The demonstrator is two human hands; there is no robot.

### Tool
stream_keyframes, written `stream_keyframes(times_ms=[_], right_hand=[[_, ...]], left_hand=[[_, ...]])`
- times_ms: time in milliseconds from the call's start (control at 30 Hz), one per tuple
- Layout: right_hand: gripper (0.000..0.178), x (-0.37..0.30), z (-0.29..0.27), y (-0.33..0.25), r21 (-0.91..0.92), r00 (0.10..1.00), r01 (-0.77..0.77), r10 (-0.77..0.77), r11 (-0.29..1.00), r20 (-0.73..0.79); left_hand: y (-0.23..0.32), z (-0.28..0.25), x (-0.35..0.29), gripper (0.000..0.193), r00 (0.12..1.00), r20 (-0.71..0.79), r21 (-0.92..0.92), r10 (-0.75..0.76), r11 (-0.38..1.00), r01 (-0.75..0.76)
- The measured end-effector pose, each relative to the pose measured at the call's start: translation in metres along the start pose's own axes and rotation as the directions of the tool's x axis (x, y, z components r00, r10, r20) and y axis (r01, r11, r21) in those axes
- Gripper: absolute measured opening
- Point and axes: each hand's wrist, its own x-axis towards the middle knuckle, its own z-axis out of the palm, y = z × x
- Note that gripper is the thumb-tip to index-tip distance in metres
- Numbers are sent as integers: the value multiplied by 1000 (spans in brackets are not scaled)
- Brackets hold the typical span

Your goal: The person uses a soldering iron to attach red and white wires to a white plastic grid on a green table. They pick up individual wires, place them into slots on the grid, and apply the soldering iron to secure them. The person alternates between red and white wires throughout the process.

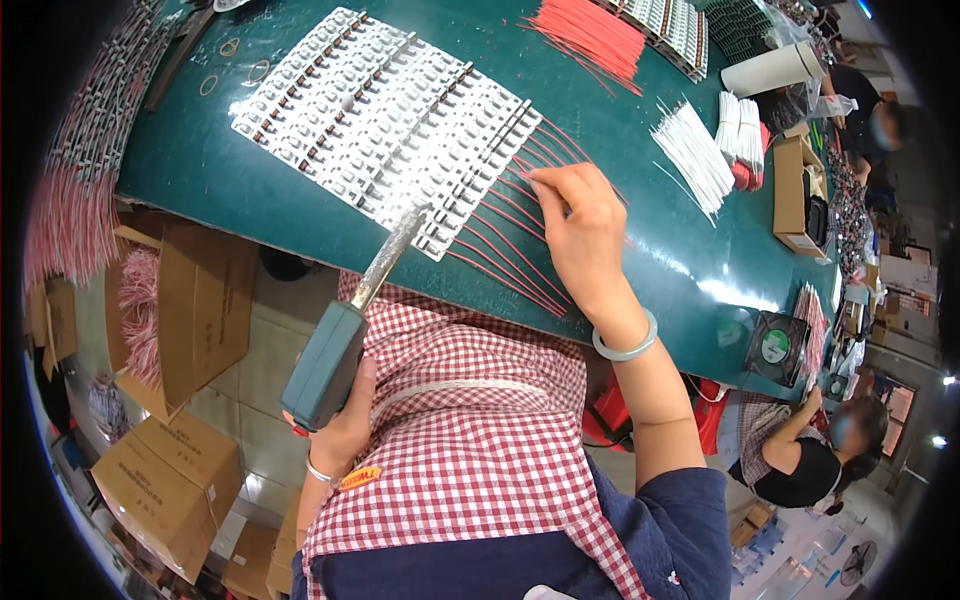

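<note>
My left hand (345, 430) is wrapped round the grey-green body of a soldering gun (328, 362). Its long metal nozzle points up to the near right part of a panel of small white parts (350, 110), which lies in rows on the green table. Thumb and forefinger of my right hand (585, 235) are pinched together on a thin red wire at the panel's right edge. Several more red wires (510, 262) run out from that edge, passing under and beside the hand. The very tip of the nozzle is hard to make out against the panel.
Loose red wires (590, 40) and white wires (690, 155) lie beyond my right hand. A white tumbler (770, 70), a cardboard box (797, 195) and a small fan (778, 347) stand to the right. Finished-looking wire bundles (85, 190) hang at left. Co-workers sit at right.
</note>
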Motion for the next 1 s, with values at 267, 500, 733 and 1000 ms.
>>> stream_keyframes(times_ms=[267, 500, 733, 1000], right_hand=[[9, 19, 15, 3, -111, 989, -34, 49, 993, 136], [12, 21, 8, 7, -103, 979, -36, 56, 994, 194], [13, 66, -28, 43, -186, 995, 17, 2, 982, 101], [36, 108, -11, 75, -272, 989, 143, -128, 952, 73]], left_hand=[[7, 1, 10, 27, 997, 1, 14, -79, 997, 79], [-15, 4, 6, 30, 982, -57, -86, -180, 981, 175], [-20, 16, 24, 35, 999, 18, -138, -28, 990, 30], [6, 24, 37, 34, 982, -18, -266, -190, 947, 178]])
